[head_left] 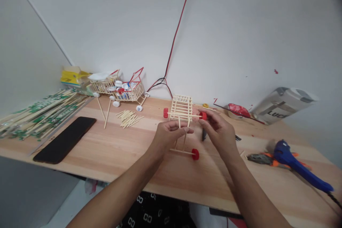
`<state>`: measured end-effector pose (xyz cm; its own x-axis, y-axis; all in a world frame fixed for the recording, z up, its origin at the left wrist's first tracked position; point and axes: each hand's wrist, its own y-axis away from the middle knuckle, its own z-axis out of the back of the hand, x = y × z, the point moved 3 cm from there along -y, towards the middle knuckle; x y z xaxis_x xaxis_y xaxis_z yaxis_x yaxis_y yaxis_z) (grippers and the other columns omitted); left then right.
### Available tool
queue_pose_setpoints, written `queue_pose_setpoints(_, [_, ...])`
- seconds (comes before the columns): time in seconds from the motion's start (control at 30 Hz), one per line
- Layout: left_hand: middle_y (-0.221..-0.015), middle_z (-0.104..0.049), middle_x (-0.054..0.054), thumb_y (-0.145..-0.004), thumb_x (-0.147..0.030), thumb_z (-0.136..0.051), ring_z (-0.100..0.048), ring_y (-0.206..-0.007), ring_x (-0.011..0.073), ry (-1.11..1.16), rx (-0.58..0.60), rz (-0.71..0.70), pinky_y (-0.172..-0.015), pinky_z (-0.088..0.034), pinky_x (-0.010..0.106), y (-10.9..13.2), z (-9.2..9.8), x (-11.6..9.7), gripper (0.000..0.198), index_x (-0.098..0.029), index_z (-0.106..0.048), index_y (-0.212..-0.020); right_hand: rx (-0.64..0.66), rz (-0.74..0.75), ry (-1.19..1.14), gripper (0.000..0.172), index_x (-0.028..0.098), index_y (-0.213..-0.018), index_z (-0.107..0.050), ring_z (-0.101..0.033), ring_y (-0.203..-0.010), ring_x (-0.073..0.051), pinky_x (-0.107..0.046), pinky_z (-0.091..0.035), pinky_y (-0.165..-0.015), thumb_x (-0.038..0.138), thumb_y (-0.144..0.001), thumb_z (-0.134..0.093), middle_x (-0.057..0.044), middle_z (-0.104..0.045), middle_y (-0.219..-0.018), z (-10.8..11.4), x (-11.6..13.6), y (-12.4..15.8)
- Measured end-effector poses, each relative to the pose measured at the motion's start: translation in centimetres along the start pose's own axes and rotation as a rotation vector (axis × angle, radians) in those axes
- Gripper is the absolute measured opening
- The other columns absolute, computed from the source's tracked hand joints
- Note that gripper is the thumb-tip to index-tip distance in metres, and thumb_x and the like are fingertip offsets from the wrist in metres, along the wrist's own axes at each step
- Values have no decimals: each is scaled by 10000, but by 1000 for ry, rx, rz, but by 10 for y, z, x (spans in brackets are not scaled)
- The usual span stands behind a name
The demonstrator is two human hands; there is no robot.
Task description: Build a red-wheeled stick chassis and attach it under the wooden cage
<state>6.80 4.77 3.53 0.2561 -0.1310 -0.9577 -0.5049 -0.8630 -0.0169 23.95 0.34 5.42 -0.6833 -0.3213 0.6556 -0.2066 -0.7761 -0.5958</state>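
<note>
A small cart frame of thin wooden sticks (181,107) is held up above the middle of the table, its slatted basket toward the wall. My left hand (171,137) grips the frame's sticks below the basket. The fingers of my right hand (217,128) pinch a red wheel (203,115) at the right end of an axle stick. Another red wheel (166,113) sits on that axle's left end. Nearer to me, a further red wheel (195,154) is on the right end of a second axle stick; that axle's left end is partly hidden by my left hand.
Two stick carts (129,94) stand at the back left, near cut sticks (128,118). Wrapped chopsticks (50,110) and a black phone (65,139) lie left. Pliers (260,159), a blue glue gun (299,169) and a white-grey bag (280,108) are right.
</note>
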Motion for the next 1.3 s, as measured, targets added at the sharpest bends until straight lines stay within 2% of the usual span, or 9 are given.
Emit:
queue_pose_setpoints(0.7, [-865, -765, 90, -689, -287, -787, -698, -921, 231, -25, -14, -2, -970, -471, 421, 2, -2, -4, 214, -163, -747, -859, -2, 15, 37, 317, 254, -1178, -641, -623, -943, -203, -339, -491, -819, 366, -889, -576, -44, -680, -1099, 0, -1, 0])
queue_pose_setpoints(1.1, [-903, -764, 98, -706, -278, -772, -695, -925, 226, -27, -8, -20, -966, -473, 428, 1, -1, -1, 196, -168, -750, -867, -8, 15, 18, 310, 254, -1173, -639, -629, -1007, -210, -357, -488, -883, 361, -888, -578, -50, -681, -1133, 0, 0, 2])
queue_pose_setpoints(1.3, [-911, -764, 98, -691, -304, -790, -693, -931, 234, -28, -14, -18, -952, -481, 425, 0, 0, -1, 224, -168, -748, -864, -8, 12, 28, 307, 255, -1169, -639, -636, -973, -207, -353, -500, -854, 360, -889, -572, -52, -680, -1131, 0, 0, 1])
